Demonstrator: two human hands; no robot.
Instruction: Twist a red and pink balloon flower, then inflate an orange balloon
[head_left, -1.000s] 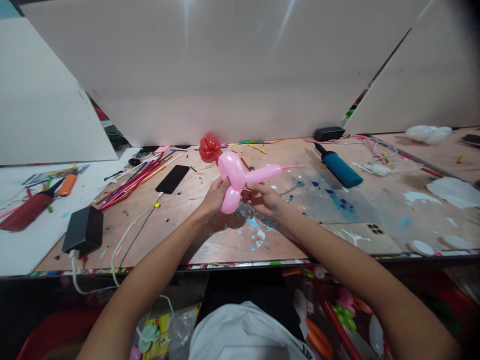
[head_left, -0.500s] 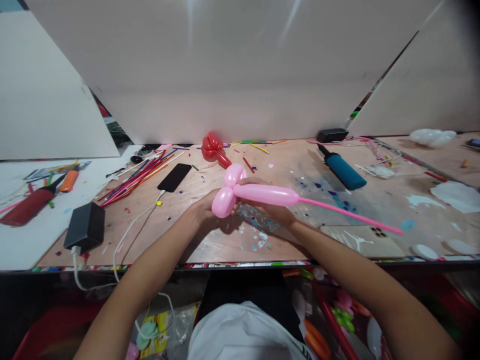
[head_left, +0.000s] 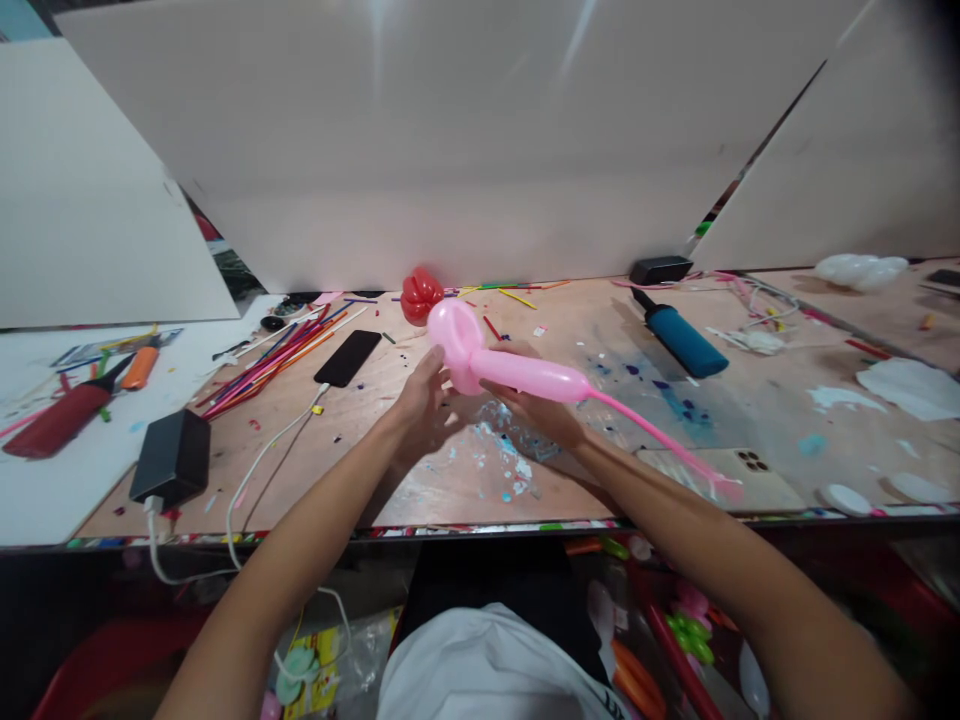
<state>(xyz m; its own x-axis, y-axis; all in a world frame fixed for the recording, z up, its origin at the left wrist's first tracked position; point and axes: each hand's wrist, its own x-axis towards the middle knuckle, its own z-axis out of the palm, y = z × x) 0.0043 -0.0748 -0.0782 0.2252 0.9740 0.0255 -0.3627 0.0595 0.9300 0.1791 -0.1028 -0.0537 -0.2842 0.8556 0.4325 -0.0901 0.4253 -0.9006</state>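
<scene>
Brown wood is forming the bench point(head_left: 285, 475), over which a pink modelling balloon point(head_left: 536, 376) is hanging, looped on the left. The right hand point(head_left: 547, 415) is keeping its grip curled around the straight section; the left hand point(head_left: 421, 400) is holding its grip half open beside the loop, its hold unclear. Rightward, a blue hand pump point(head_left: 686, 340) is lying.

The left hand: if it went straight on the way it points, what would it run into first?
Probably the pink balloon, which looks right up against the left hand. The red balloon appears farther back, though depth is hard to judge.
</scene>
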